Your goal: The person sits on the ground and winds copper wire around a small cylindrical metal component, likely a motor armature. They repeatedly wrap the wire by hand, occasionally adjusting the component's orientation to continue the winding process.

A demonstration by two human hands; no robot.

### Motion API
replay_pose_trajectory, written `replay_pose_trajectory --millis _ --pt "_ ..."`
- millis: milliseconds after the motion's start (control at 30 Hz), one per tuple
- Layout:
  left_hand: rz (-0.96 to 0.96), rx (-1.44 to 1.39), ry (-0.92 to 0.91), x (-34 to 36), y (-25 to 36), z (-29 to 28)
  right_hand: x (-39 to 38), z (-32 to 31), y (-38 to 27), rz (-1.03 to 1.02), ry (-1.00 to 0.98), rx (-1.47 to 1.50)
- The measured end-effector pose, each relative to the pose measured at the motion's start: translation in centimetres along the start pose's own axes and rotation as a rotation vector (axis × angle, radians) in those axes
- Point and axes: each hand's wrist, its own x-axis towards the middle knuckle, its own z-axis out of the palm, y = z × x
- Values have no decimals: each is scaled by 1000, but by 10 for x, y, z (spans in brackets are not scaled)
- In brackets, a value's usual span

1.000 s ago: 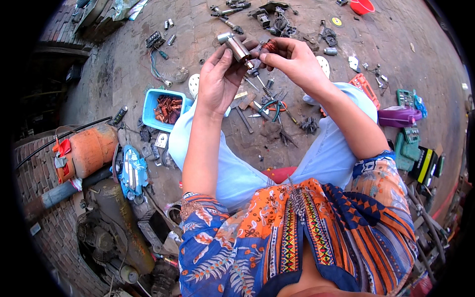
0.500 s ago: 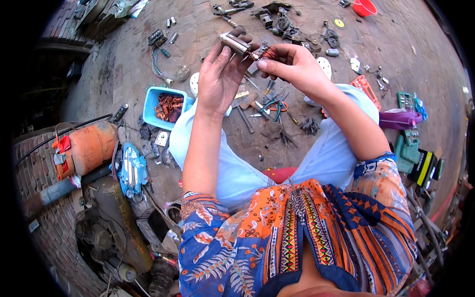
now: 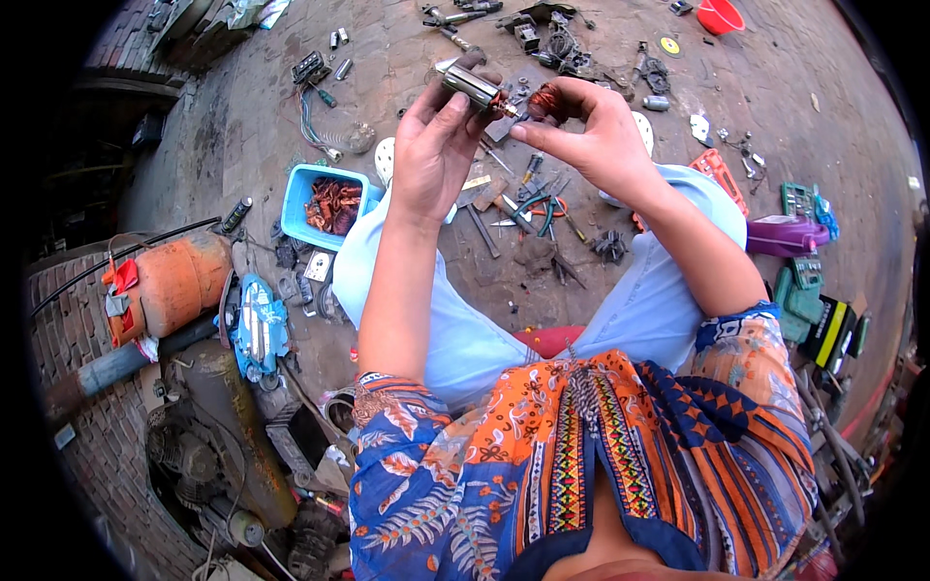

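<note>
My left hand (image 3: 441, 136) grips a shiny metal cylinder (image 3: 470, 87), which looks like a motor part, with reddish copper and a thin brass-coloured stub at its right end. My right hand (image 3: 591, 126) is closed round a bundle of copper wire (image 3: 545, 100), its thumb and fingers close to the stub. Whether the wire is joined to the cylinder cannot be made out. Both hands are raised over the ground beyond my knees. Below them lie pliers (image 3: 547, 208), a hammer (image 3: 513, 213) and other hand tools.
A blue basin (image 3: 300, 228) of copper scraps stands by my left knee. Dark metal parts (image 3: 562, 48) lie beyond my hands. An orange gas cylinder (image 3: 184, 281) is at the left; an orange tool case (image 3: 719, 179) and a purple container (image 3: 785, 235) are at the right.
My right hand has drawn slightly right, away from the cylinder, with the copper wire still in it. The cylinder has shifted a little right in my left hand.
</note>
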Motion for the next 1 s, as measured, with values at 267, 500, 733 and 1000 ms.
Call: replay_pose_trajectory --millis 267,500,733,1000 --pt "4 62 31 -1 -1 2 -1 3 2 -102 89 -76" --pt "11 45 43 0 -5 -3 -4 1 -2 -332 141 -409" --pt "20 32 55 2 -8 -6 -1 -3 -1 -51 25 -116" --pt "-31 -70 50 4 -11 0 2 -9 3 295 -203 296"
